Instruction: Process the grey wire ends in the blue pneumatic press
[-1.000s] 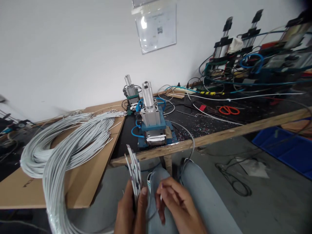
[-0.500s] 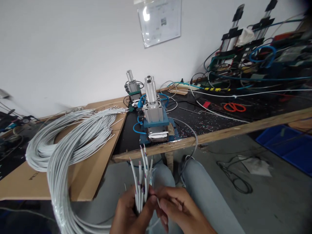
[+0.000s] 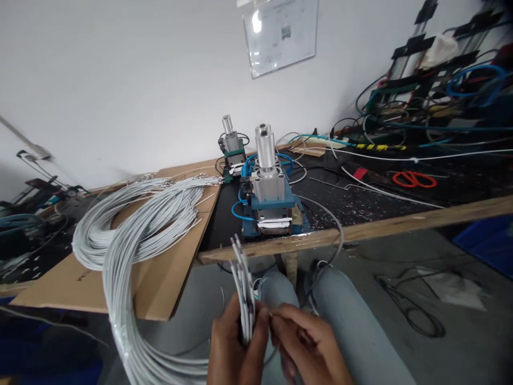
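Note:
My left hand (image 3: 232, 353) is closed round a small bunch of white cable ends (image 3: 242, 278) that stand up from the fist, tips close together. My right hand (image 3: 306, 347) sits beside it, its fingertips pinched at the base of the bunch; I cannot make out one separate wire in them. Both hands hover over my lap, in front of the bench edge. A small pneumatic press (image 3: 269, 195) on a blue base stands on the black mat just beyond the cable tips. The white cables run down and left into a big coil (image 3: 136, 235).
The coil lies on a cardboard sheet (image 3: 168, 283) that overhangs the bench on the left. A second small press (image 3: 231, 149) stands behind the first. Orange scissors (image 3: 414, 179), loose wires and hoses lie to the right. A wooden bench rail (image 3: 385, 227) runs across.
The cable ends were fanned apart half a second ago and are now gathered into a tight bunch. My view has shifted, so the bench and coil sit further right in the picture.

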A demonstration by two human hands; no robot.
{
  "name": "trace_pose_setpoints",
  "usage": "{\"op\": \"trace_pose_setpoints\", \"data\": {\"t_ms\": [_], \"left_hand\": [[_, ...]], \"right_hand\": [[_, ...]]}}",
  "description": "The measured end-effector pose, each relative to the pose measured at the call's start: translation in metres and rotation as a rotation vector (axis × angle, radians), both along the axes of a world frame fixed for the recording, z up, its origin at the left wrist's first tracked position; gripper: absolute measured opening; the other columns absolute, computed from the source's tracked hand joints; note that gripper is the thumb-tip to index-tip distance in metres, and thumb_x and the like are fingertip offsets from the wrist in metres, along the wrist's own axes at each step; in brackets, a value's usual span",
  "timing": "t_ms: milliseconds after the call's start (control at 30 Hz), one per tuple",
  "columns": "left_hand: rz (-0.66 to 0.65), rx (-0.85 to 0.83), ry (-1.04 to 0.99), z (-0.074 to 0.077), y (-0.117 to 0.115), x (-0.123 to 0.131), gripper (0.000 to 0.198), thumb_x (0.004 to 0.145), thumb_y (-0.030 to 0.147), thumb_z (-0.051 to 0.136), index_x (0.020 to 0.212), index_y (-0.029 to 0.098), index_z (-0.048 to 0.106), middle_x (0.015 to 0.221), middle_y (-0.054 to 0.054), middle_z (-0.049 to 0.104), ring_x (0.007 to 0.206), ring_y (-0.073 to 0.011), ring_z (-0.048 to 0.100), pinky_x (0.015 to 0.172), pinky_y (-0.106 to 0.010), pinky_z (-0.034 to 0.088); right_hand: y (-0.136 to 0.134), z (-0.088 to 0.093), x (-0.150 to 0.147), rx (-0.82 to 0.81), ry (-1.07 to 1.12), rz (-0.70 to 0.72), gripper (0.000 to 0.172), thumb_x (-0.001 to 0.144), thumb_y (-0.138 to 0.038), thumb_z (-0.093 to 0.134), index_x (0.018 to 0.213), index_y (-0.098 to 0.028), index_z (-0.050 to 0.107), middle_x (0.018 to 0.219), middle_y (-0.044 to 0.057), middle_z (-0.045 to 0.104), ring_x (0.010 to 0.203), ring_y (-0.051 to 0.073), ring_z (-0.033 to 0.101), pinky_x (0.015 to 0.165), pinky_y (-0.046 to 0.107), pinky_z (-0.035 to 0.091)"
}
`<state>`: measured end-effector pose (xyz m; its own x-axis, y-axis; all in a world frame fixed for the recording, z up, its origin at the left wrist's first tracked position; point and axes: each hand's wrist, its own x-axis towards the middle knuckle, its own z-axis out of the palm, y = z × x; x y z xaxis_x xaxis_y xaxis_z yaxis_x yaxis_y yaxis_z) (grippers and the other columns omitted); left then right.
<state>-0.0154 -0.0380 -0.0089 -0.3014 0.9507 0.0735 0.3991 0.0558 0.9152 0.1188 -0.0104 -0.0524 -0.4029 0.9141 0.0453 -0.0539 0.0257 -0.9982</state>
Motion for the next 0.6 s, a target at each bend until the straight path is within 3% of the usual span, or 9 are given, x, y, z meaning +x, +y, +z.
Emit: {"op": "trace_pose_setpoints", "data": {"t_ms": [33,100,200,267,300,367,467,533,600], "left_hand": [[0.038,-0.001,-0.029,-0.002,-0.002,-0.001,0.026,0.091,0.039,0.059,0.07,0.022,0.059,0.058,0.003,0.053,0.053,-0.0158,0.045,0.053,-0.024,0.037],[0.017,-0.03,0.003,-0.002,-0.003,-0.009,0.024,0.087,0.036,0.063,0.068,0.022,0.06,0.055,0.004,0.051,0.052,-0.0153,0.043,0.051,-0.024,0.035],[-0.255,-0.137,0.192,0.004,0.0,-0.025,0.014,0.079,0.017,0.063,0.066,0.023,0.062,0.055,0.002,0.057,0.051,-0.0167,0.051,0.052,-0.026,0.033],[-0.441,-0.202,0.273,0.007,0.003,-0.031,0.02,0.075,0.007,0.057,0.074,0.024,0.067,0.063,-0.002,0.067,0.056,-0.0197,0.059,0.055,-0.028,0.035],[-0.454,-0.21,0.279,0.007,0.004,-0.032,0.022,0.076,0.006,0.055,0.076,0.024,0.067,0.065,-0.003,0.069,0.057,-0.0206,0.061,0.056,-0.029,0.035],[-0.308,-0.161,0.226,0.003,0.005,-0.027,0.015,0.081,0.013,0.056,0.074,0.024,0.062,0.064,-0.002,0.066,0.058,-0.0202,0.059,0.056,-0.028,0.035],[-0.028,-0.052,0.052,-0.007,0.002,-0.016,0.024,0.087,0.032,0.059,0.065,0.024,0.053,0.057,0.003,0.053,0.054,-0.0162,0.048,0.054,-0.027,0.034],[0.04,-0.038,-0.039,-0.013,-0.002,-0.011,0.031,0.09,0.039,0.06,0.064,0.023,0.053,0.057,0.005,0.048,0.054,-0.0148,0.042,0.053,-0.026,0.034],[0.062,-0.057,-0.083,-0.015,-0.005,-0.01,0.036,0.09,0.047,0.063,0.065,0.022,0.055,0.056,0.005,0.048,0.054,-0.0141,0.039,0.051,-0.026,0.032]], "right_hand": [[-0.003,-0.004,-0.005,-0.051,0.035,-0.025,0.046,0.106,-0.053,0.045,0.087,-0.019,0.069,0.057,-0.005,0.048,0.045,0.011,0.048,0.042,0.019,0.042],[-0.003,-0.009,-0.006,0.13,-0.014,-0.025,0.043,0.107,-0.047,0.047,0.084,-0.019,0.07,0.062,-0.002,0.056,0.053,0.013,0.055,0.05,0.02,0.048],[0.008,-0.011,0.011,0.606,-0.232,0.105,0.025,0.104,-0.03,0.055,0.089,-0.024,0.074,0.084,0.004,0.074,0.078,0.019,0.071,0.075,0.024,0.057],[0.015,-0.01,0.021,0.729,-0.304,0.151,0.017,0.101,-0.025,0.059,0.1,-0.028,0.076,0.101,0.005,0.078,0.096,0.022,0.074,0.089,0.027,0.057],[0.017,-0.01,0.022,0.71,-0.295,0.143,0.017,0.101,-0.025,0.06,0.101,-0.028,0.077,0.103,0.005,0.078,0.1,0.023,0.073,0.091,0.028,0.057],[0.015,-0.013,0.014,0.506,-0.183,0.081,0.022,0.102,-0.032,0.06,0.092,-0.025,0.078,0.089,0.005,0.076,0.087,0.021,0.073,0.078,0.025,0.058],[0.002,-0.022,-0.015,-0.098,0.15,0.004,0.046,0.096,-0.06,0.061,0.08,-0.019,0.074,0.058,-0.003,0.054,0.047,0.011,0.051,0.045,0.019,0.046],[-0.009,-0.026,-0.034,-0.396,0.355,-0.012,0.056,0.084,-0.074,0.068,0.078,-0.018,0.072,0.052,-0.007,0.045,0.039,0.007,0.036,0.04,0.018,0.041],[-0.018,-0.027,-0.046,-0.517,0.469,-0.041,0.058,0.076,-0.075,0.076,0.074,-0.017,0.071,0.05,-0.008,0.045,0.039,0.005,0.033,0.04,0.018,0.04]]}}
